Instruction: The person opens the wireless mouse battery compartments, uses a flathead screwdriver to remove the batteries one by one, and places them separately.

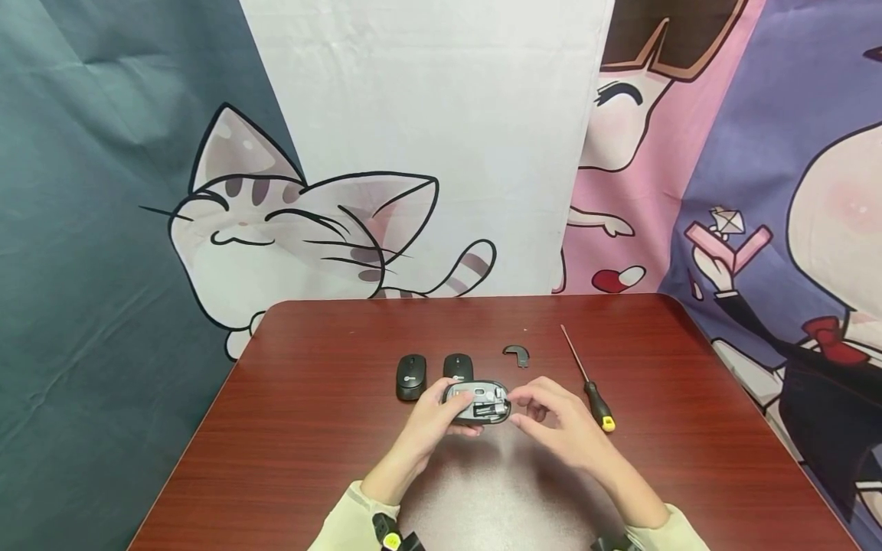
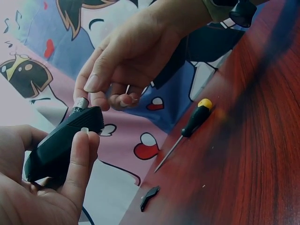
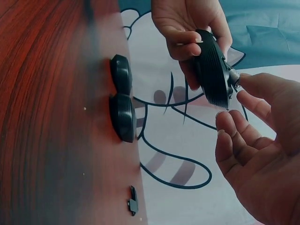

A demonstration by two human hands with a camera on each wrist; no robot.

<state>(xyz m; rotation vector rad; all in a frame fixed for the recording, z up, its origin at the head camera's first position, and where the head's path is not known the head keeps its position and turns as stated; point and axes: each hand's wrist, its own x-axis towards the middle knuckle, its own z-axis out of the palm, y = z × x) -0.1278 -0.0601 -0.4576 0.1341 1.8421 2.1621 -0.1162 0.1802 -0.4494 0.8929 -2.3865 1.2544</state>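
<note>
My left hand (image 1: 436, 417) grips a black computer mouse (image 1: 456, 393), its underside turned up and the battery compartment (image 1: 488, 410) uncovered. In the left wrist view, a battery (image 2: 80, 104) sticks up at a tilt from the mouse's end. The fingertips of my right hand (image 1: 561, 421) pinch the battery's raised silver end, as the right wrist view shows at the battery (image 3: 234, 76); its other fingers are loosely bent. A curved black battery cover (image 1: 518, 355) lies on the table beyond the hands.
Two more black mice, a left one (image 1: 411, 376) and a right one (image 1: 458, 366), stand on the red-brown table (image 1: 289, 428) beyond my left hand. A screwdriver (image 1: 596, 403) with a black and yellow handle lies at the right. A printed cartoon cloth (image 1: 441, 92) hangs behind the table.
</note>
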